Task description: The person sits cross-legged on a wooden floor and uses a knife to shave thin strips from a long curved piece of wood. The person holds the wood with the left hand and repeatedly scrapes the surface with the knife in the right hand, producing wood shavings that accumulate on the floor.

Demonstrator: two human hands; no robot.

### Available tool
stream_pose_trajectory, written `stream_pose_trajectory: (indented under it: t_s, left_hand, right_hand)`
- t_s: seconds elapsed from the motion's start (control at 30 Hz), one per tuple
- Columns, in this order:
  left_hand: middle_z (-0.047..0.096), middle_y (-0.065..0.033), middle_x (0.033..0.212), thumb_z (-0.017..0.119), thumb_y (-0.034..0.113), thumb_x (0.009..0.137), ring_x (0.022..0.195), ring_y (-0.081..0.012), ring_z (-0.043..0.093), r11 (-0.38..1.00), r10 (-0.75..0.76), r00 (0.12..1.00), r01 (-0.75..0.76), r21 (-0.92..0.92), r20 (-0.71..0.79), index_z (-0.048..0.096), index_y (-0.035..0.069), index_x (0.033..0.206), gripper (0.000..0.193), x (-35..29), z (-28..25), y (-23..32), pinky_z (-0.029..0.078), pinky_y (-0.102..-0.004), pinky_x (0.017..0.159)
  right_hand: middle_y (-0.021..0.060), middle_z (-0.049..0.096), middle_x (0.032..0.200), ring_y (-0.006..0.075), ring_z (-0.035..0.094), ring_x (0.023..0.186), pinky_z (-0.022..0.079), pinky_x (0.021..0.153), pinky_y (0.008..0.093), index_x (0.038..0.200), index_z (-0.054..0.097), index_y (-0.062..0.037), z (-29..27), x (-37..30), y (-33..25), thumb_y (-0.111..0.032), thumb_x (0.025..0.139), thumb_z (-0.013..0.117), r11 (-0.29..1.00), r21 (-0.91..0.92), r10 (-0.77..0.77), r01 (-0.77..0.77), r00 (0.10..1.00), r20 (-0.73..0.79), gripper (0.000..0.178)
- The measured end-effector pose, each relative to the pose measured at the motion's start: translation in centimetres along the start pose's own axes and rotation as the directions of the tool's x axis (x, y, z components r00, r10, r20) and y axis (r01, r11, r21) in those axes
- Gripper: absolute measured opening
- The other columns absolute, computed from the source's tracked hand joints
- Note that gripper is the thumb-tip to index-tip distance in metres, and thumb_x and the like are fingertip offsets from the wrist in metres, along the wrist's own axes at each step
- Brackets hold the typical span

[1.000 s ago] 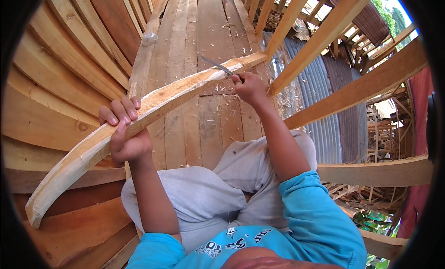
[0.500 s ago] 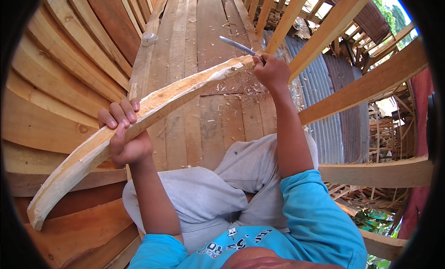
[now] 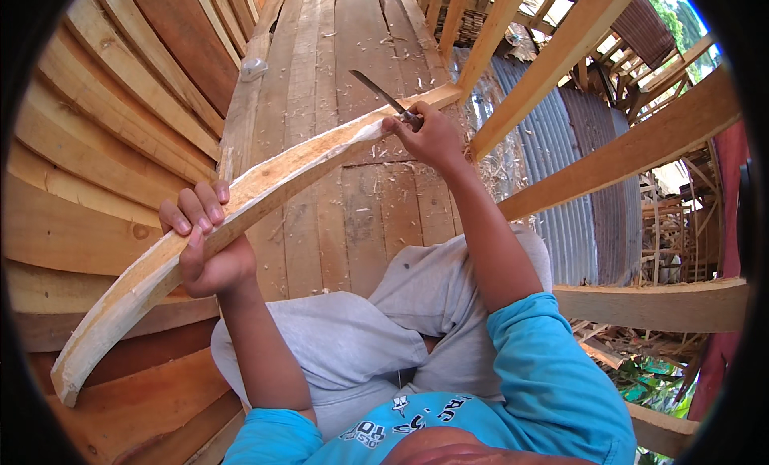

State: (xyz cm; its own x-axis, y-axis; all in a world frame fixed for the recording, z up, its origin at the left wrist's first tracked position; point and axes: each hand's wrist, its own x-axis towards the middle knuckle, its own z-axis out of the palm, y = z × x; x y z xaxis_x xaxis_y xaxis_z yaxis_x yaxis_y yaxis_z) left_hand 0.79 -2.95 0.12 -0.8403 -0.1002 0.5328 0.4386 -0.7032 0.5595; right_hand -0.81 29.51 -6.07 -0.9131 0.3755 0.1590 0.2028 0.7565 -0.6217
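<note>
A long, curved wooden plank (image 3: 308,157) lies slantwise in front of me, its near end at the lower left and its far end at the upper right. Bark-pale, rough-cut wood shows along its edge. My left hand (image 3: 210,245) wraps round the plank's left half, fingers over the top and thumb on the near side. By the far end, my right hand (image 3: 432,135) grips the handle of a knife (image 3: 378,90). The blade points up and left, across the plank's top edge. My right thumb rests at the plank's near edge.
Wood shavings lie scattered over the plank floor (image 3: 316,249). Slanted boards (image 3: 96,152) wall the left side. On the right stand wooden posts (image 3: 553,60), with corrugated metal sheets (image 3: 553,161) beyond. A small clear plastic item (image 3: 254,68) sits at the floor's far left.
My right hand with the knife has moved left and slightly nearer along the plank, and the blade has turned. My left hand keeps its grip, shifted slightly left and down.
</note>
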Motion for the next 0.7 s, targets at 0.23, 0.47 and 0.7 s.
stream_pose_trajectory:
  t_s: [0.23, 0.47, 0.7]
  left_hand:
    - [0.043, 0.0026, 0.073, 0.062, 0.016, 0.069, 0.074, -0.0137, 0.043, 1.0, -0.004, 1.0, 0.004, 0.004, -0.002, 0.043, 0.018, 0.083, 0.024, 0.0, 0.2, 0.0, 0.037, -0.0361, 0.088]
    - [0.044, 0.0009, 0.072, 0.06, 0.015, 0.07, 0.073, -0.0136, 0.044, 1.0, 0.027, 0.999, -0.027, -0.007, 0.021, 0.042, 0.017, 0.084, 0.023, 0.2, 0.3, -0.2, 0.038, -0.0365, 0.085]
    - [0.044, 0.0009, 0.072, 0.06, 0.015, 0.07, 0.073, -0.0134, 0.044, 1.0, 0.027, 1.0, -0.027, -0.001, 0.009, 0.041, 0.017, 0.084, 0.023, 0.1, 0.3, -0.1, 0.038, -0.0363, 0.085]
  right_hand:
    - [0.0126, 0.069, 0.076, 0.0297, 0.068, 0.074, 0.049, 0.069, 0.0413, 0.098, 0.073, -0.0049, 0.2, 0.9, 0.7, -0.048, 0.091, 0.067, 0.98, 0.197, 0.03, -0.041, 0.998, 0.055, 0.044]
    - [0.0116, 0.068, 0.073, 0.0232, 0.065, 0.068, 0.049, 0.067, 0.0368, 0.097, 0.071, 0.001, 1.6, 1.9, 2.5, -0.045, 0.09, 0.068, 0.968, 0.236, 0.102, -0.09, 0.994, -0.039, 0.046]
    - [0.01, 0.067, 0.071, 0.0173, 0.064, 0.069, 0.049, 0.066, 0.0352, 0.087, 0.071, 0.0027, 0.0, 2.1, 3.6, -0.046, 0.084, 0.076, 0.884, 0.362, 0.29, -0.296, 0.954, 0.072, 0.049]
